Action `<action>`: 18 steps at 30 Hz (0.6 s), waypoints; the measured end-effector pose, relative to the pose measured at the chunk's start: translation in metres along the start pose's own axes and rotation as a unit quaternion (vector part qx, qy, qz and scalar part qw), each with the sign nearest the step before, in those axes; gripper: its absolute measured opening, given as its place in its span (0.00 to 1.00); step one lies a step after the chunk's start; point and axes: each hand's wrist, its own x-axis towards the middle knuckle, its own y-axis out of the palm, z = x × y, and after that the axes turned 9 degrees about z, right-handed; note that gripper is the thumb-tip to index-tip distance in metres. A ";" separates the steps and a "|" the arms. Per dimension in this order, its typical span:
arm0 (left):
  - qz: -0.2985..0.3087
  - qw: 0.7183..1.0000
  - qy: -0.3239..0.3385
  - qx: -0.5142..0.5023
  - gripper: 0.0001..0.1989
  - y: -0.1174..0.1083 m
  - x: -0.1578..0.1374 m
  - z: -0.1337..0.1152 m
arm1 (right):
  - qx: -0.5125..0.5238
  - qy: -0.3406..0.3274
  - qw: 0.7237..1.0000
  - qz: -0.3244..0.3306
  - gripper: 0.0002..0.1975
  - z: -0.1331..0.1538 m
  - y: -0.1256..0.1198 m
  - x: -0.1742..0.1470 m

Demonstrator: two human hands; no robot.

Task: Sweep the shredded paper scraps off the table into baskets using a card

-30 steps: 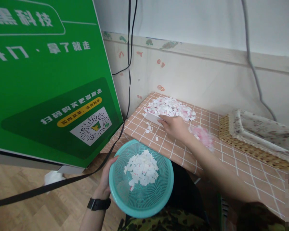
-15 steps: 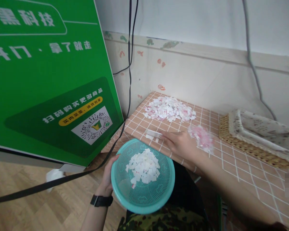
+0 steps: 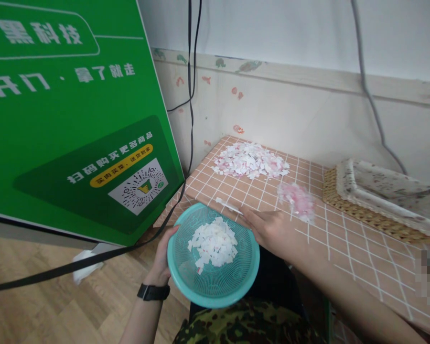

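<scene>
My left hand [image 3: 162,258] grips the left rim of a teal plastic colander [image 3: 215,297], tilted below the table edge. Inside it lies a heap of small white paper scraps [image 3: 215,241]. My right hand [image 3: 268,230] pinches a thin white strip [image 3: 228,205], flat and stiff-looking, at the table's front edge just above the colander. Farther back on the table [image 3: 251,191] is a large pile of white and pinkish paper scraps [image 3: 251,160]. A smaller pink-and-white cluster [image 3: 296,200], blurred, lies just beyond my right hand.
A wicker basket with a cloth lining [image 3: 372,215] stands at the table's right, near the wall. On the left rises a green printed panel [image 3: 64,119]. A black strap [image 3: 93,260] runs down in front of it. A grey cable [image 3: 365,91] hangs along the wall.
My right hand has drawn the white strip toward the table's front edge, and the scraps beside it there no longer show. The colander sits slightly higher in view, still in my left hand.
</scene>
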 end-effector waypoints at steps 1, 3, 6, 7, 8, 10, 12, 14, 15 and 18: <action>-0.001 1.000 0.002 0.000 0.04 0.001 0.000 0.000 | 0.006 -0.007 1.000 0.003 0.17 0.004 0.000 -0.003; -0.003 1.000 0.005 -0.001 0.04 0.002 -0.001 -0.001 | 0.022 -0.019 1.000 0.010 0.17 0.009 0.000 -0.008; -0.002 1.000 0.012 -0.004 0.04 0.003 -0.002 -0.001 | 0.057 -0.014 0.998 0.004 0.16 0.008 0.001 -0.009; 0.002 1.000 0.009 -0.005 0.04 0.004 -0.002 -0.001 | 0.063 -0.001 0.998 -0.006 0.16 0.005 0.002 -0.006; 0.008 1.000 0.005 -0.007 0.04 0.004 -0.002 -0.001 | 0.061 0.015 0.998 -0.019 0.16 0.002 0.004 -0.002; 0.021 1.000 -0.002 -0.015 0.05 0.004 -0.002 -0.001 | 0.037 0.045 0.997 -0.045 0.16 -0.006 0.008 0.009; 0.025 0.999 -0.005 -0.019 0.05 0.003 -0.002 -0.001 | 0.014 0.051 0.998 -0.045 0.17 -0.010 0.012 0.020; 0.020 1.000 -0.001 -0.017 0.05 0.002 -0.001 -0.001 | 0.012 0.033 0.999 -0.029 0.18 -0.010 0.015 0.027; 0.019 1.000 0.003 -0.013 0.05 0.001 -0.001 -0.001 | 0.019 0.022 0.999 -0.024 0.18 -0.008 0.015 0.027; 0.017 1.000 0.007 0.000 0.05 0.000 -0.001 -0.001 | 0.057 -0.008 0.998 -0.020 0.17 0.003 0.013 0.020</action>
